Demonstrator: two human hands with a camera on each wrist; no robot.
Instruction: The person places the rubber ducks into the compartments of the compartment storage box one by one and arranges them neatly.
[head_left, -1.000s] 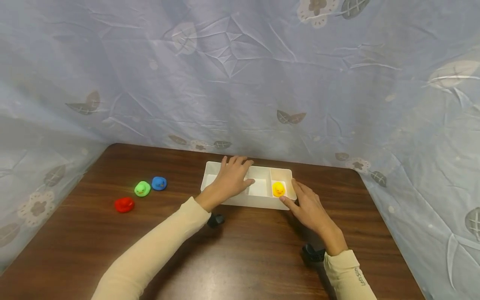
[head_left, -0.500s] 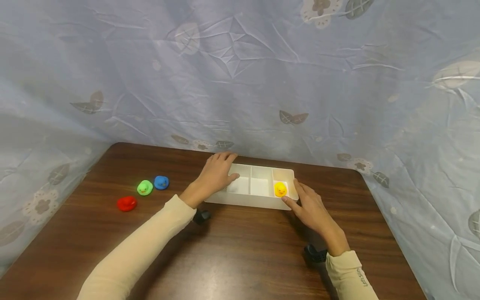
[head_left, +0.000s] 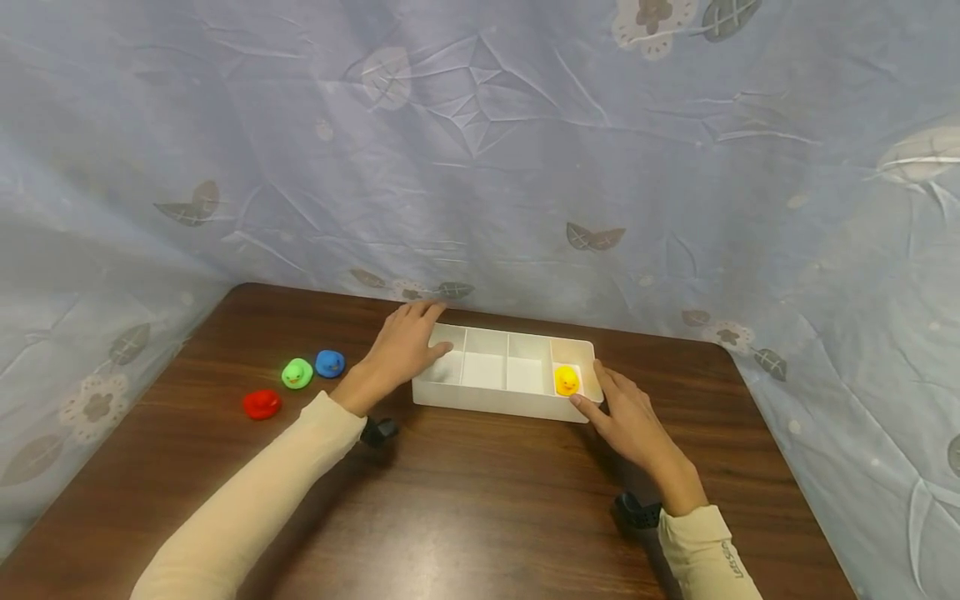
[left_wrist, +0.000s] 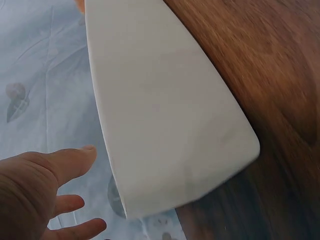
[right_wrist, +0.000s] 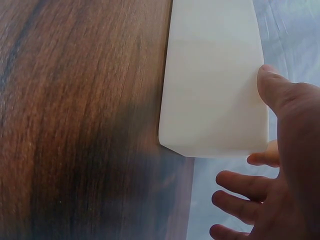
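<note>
A white divided tray (head_left: 495, 401) lies across the far part of the table, with several compartments in a row. In its rightmost compartment sits a yellow rubber duck (head_left: 567, 381). My right hand (head_left: 632, 421) rests at the tray's right end, its thumb touching the front rim and its index finger by the end wall; the other fingers spread loosely. Over the tray's left end is my left hand (head_left: 397, 350), fingers extended and holding nothing; in the left wrist view its thumb is apart from the rim. The left end of the tray is partly hidden behind it.
Left of the tray, a blue duck (head_left: 330, 363), a green duck (head_left: 297, 373) and a red duck (head_left: 262, 404) stand on the brown wooden table (head_left: 465, 500). A patterned cloth (head_left: 480, 208) hangs behind and at both sides.
My left hand has moved left from over the tray's middle to its left end, uncovering the compartments. The right hand stays at the right end. The ducks have not moved on the table.
</note>
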